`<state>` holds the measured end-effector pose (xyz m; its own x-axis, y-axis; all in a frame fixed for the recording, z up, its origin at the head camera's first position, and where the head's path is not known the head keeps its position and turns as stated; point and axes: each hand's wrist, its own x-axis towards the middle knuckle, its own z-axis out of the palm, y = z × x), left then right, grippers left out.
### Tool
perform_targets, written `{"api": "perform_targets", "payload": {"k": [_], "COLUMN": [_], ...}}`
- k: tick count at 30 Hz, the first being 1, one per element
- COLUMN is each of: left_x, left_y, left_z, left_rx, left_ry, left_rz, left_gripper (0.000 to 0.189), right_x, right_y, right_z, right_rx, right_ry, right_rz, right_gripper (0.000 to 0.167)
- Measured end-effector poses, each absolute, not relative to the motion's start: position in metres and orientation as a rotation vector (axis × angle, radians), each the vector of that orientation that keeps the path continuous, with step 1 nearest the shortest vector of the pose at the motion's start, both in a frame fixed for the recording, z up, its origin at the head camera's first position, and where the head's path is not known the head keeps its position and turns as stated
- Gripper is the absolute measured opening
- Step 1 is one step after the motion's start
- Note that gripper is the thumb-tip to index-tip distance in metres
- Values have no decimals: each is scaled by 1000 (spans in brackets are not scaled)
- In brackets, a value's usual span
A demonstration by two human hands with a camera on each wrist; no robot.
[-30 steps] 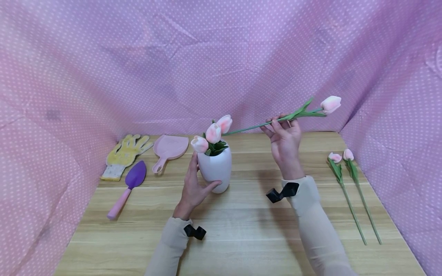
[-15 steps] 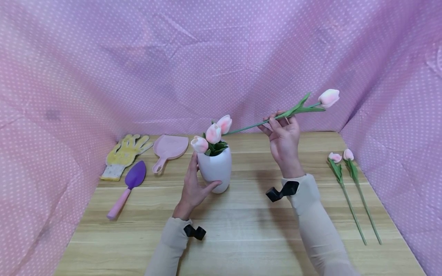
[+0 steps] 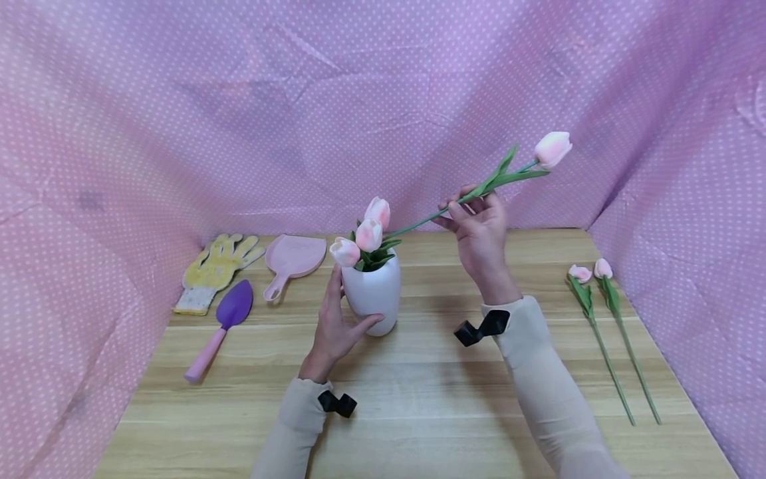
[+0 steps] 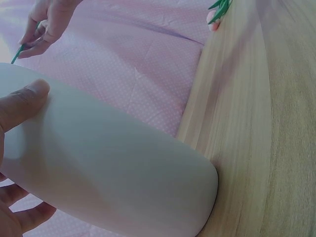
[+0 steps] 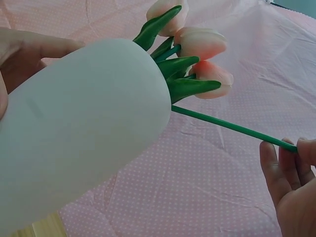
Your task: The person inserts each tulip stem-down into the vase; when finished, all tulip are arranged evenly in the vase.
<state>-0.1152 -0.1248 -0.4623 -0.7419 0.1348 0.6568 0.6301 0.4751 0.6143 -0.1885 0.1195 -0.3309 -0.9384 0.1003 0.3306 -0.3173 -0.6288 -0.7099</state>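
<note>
Tulip (image 3: pixel 514 177), pink, green-stemmed, likely light: my right hand (image 3: pixel 482 243) aptly pinches its stem (image 5: pixel 222 123); left hand (image 3: pixel 336 330) grips white vase (image 3: pixel 375 291), eight o'clock.

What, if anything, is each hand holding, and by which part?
Left hand: the vase, by its side. Right hand: a tulip, by its stem.

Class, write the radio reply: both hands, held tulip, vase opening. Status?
Left hand holding white vase. Right hand pinching single tulip, slanted down to the vase, tip hidden. Three tulips in vase, possibly crowding the way in.
</note>
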Motion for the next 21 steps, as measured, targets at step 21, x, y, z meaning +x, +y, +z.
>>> {"api": "perform_targets", "payload": {"k": [21], "left_x": [-114], "left_y": [-124], "left_z": [-460], "left_rx": [-642], "left_ry": [-2192], "left_rz": [-1237], "left_gripper": [130], "right_x": [-188], "right_y": [96], "right_z": [-326], "right_rx": [502], "right_ry": [-1511], "right_rz": [2468], "right_gripper": [34]}}
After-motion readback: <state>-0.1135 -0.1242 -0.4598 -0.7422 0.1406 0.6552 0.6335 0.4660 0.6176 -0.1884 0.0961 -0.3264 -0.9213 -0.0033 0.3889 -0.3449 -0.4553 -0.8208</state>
